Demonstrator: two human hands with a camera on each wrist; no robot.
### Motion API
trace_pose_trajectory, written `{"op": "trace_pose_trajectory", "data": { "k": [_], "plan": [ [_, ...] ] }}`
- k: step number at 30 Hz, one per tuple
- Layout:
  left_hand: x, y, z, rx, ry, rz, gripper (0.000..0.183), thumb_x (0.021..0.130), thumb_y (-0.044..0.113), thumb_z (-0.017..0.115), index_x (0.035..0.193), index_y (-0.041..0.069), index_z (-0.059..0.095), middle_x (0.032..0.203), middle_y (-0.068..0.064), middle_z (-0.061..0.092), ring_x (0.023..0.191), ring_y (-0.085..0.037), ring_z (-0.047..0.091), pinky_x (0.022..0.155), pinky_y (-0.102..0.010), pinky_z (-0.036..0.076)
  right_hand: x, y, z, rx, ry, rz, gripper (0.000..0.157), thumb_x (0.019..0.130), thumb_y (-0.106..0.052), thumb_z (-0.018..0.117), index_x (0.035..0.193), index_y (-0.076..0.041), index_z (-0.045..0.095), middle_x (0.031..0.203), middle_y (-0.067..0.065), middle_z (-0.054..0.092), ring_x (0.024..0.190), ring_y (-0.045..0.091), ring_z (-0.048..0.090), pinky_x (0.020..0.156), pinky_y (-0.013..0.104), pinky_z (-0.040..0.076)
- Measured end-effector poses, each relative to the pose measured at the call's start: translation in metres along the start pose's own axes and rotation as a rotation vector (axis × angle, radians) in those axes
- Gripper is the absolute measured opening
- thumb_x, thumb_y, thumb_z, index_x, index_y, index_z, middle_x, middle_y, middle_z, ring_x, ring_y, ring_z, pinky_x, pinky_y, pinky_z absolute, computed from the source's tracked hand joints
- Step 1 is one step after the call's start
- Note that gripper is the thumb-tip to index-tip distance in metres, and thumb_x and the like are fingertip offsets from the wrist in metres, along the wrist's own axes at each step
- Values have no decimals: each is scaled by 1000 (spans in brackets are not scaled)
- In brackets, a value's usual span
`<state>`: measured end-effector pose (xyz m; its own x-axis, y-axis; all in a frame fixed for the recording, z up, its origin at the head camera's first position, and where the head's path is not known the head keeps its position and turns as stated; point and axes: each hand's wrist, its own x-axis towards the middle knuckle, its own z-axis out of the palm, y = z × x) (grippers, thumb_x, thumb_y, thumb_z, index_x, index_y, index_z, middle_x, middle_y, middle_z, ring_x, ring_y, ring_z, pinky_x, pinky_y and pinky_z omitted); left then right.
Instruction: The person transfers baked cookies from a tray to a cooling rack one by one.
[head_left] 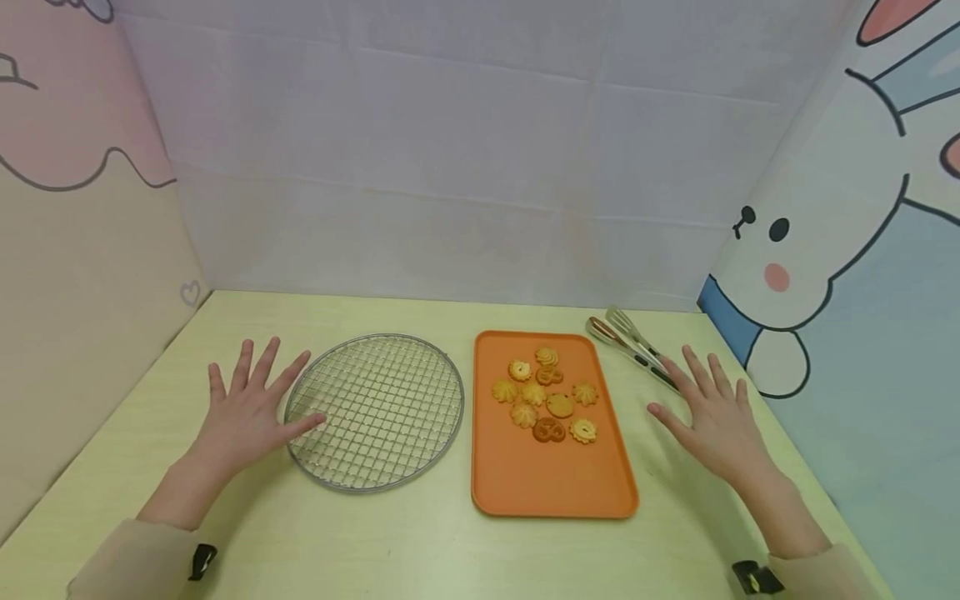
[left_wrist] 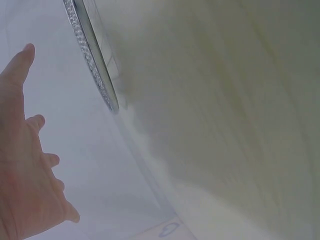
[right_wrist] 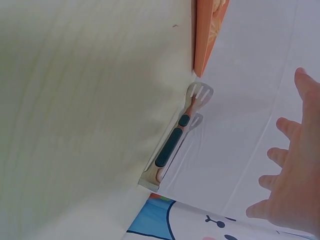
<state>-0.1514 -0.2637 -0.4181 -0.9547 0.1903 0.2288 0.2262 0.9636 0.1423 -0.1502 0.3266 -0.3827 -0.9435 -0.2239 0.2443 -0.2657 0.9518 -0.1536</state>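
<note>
- I see an orange rectangular tray (head_left: pixel 555 483) holding ten golden-brown cookies (head_left: pixel 533 393).
- Round silver wire-mesh rack (head_left: pixel 375 412), flat at the tray's 9 o'clock.
- Left hand (head_left: pixel 243 419): fingers spread, raised at the rack's 9 o'clock.
- Right hand (head_left: pixel 715 423): fingers likewise apart, at the tray's 3 o'clock.
- Silvery slotted tongs (right_wrist: pixel 169 147), dark-gripped, at the tray's 2 o'clock.

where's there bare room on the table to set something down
The widest bare patch is the near table, in front of the wire rack and orange tray. The tray's near end, short of the cookies, is also free; a narrow strip separates rack and tray. Crowded: beyond the tray's far right corner, tongs and right hand.
</note>
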Motion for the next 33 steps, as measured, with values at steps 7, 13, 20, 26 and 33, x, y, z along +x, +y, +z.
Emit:
{"op": "trace_pose_trajectory", "data": {
  "k": [7, 13, 20, 26, 33],
  "plan": [
    [11, -8, 7, -22, 23, 22, 90, 82, 65, 56, 152, 26, 15, 157, -17, -1, 142, -35, -17, 105, -65, -9, 8, 2, -1, -8, 28, -9, 74, 91, -50, 56, 151, -22, 23, 156, 16, 13, 142, 42, 3, 101, 72, 8],
    [23, -19, 11, -105, 5, 27, 94, 81, 60, 62, 153, 24, 14, 156, -20, 4, 142, -41, -8, 106, -67, 2, 22, 11, 2, 5, 75, -52, 76, 89, -44, 62, 150, -16, 26, 154, 19, 19, 141, 44, 9, 102, 68, 18],
    [36, -25, 12, -230, -59, 29, 101, 77, 52, 72, 153, 17, 14, 150, -29, 19, 133, -54, 18, 98, -71, 19, 41, 25, 10, 10, 115, -115, 75, 84, -33, 70, 145, -7, 35, 147, 25, 30, 136, 47, 23, 105, 58, 24],
    [44, -30, 13, -308, -182, 12, 104, 77, 49, 73, 152, 13, 11, 144, -33, 27, 126, -56, 27, 96, -69, 26, 53, 38, 18, 55, 40, -95, 75, 84, -32, 71, 145, -7, 34, 146, 26, 30, 131, 50, 27, 97, 66, 28],
    [52, -39, 22, -406, -256, 5, 101, 77, 38, 77, 150, 3, 17, 127, -30, 46, 103, -41, 53, 85, -54, 43, 66, 51, 23, 128, -49, -83, 75, 84, -25, 72, 143, 0, 33, 144, 31, 29, 128, 54, 27, 99, 65, 25]
  ]
}}
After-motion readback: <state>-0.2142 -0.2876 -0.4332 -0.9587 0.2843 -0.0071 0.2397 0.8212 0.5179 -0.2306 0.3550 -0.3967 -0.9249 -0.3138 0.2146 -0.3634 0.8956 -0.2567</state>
